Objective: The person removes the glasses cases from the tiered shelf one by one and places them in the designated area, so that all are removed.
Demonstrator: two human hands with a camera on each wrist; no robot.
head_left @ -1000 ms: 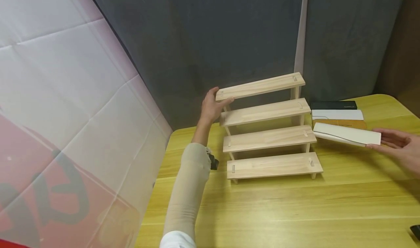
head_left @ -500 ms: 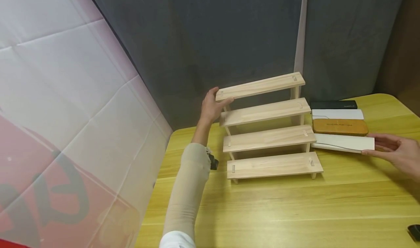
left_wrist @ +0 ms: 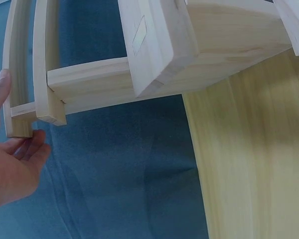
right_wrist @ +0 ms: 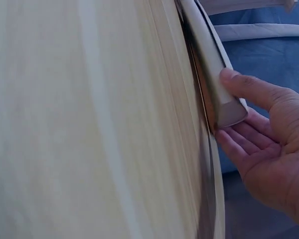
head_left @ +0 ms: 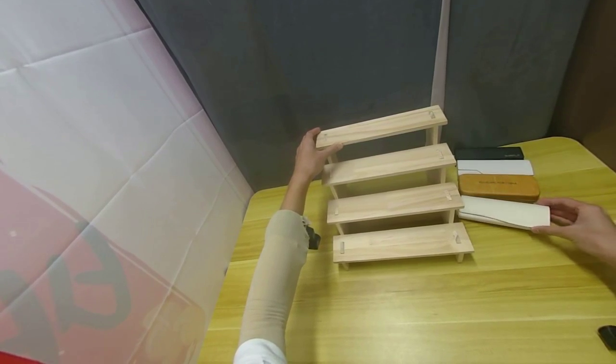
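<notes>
A light wooden rack (head_left: 391, 202) with stepped shelves stands on the table. At the left end of its top shelf, my left hand (head_left: 310, 158) grips the board, thumb on the front edge and fingers behind. The left wrist view shows that hand (left_wrist: 20, 159) around the shelf end. Right of the rack, my right hand (head_left: 579, 222) pinches the near end of a white glasses case (head_left: 505, 212), which has a curved flap line. Its far end meets the rack's right side in the head view. From the right wrist, the thumb lies along the case (right_wrist: 224, 99) with fingers at its end.
Behind the held case lie a brown glasses case (head_left: 499, 186), another white case (head_left: 494, 167) and a black case (head_left: 489, 153) in a row. A dark curtain (head_left: 313, 59) backs the yellow wooden table (head_left: 409, 316). A small black object (head_left: 607, 336) lies at the right edge.
My right hand has brought the white glasses case down toward me, off the brown case, to lie in front of it. My left hand has stayed on the rack.
</notes>
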